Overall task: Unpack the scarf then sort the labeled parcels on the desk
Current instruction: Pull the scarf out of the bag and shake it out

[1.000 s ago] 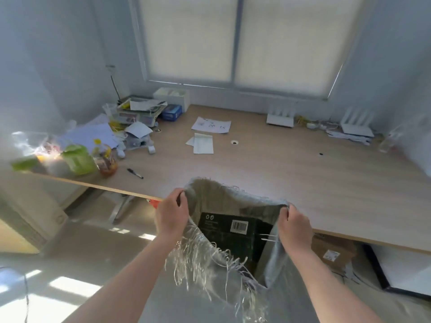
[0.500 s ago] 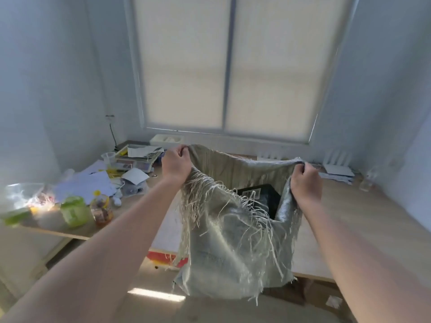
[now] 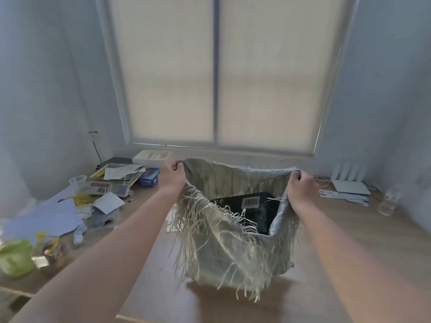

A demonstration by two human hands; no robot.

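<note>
Scarf (image 3: 233, 241), fringed, over table (image 3: 384, 241): left hand (image 3: 171, 180), right hand (image 3: 300, 190), fingers clamped on top edge; black parcel (image 3: 251, 208) inside.

Grey fringed scarf (image 3: 224, 248) hanging over desk (image 3: 349, 241), cradling black parcel (image 3: 251, 210).

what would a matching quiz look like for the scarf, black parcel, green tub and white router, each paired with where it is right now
Things:
1. scarf
2. black parcel
3. green tub
4. white router

Places:
a. far right of the desk, near the wall
b. gripped at its top edge by the left hand and right hand
c. near left corner of the desk
d. nested inside the sagging cloth

Pairs: 1-b, 2-d, 3-c, 4-a
</note>
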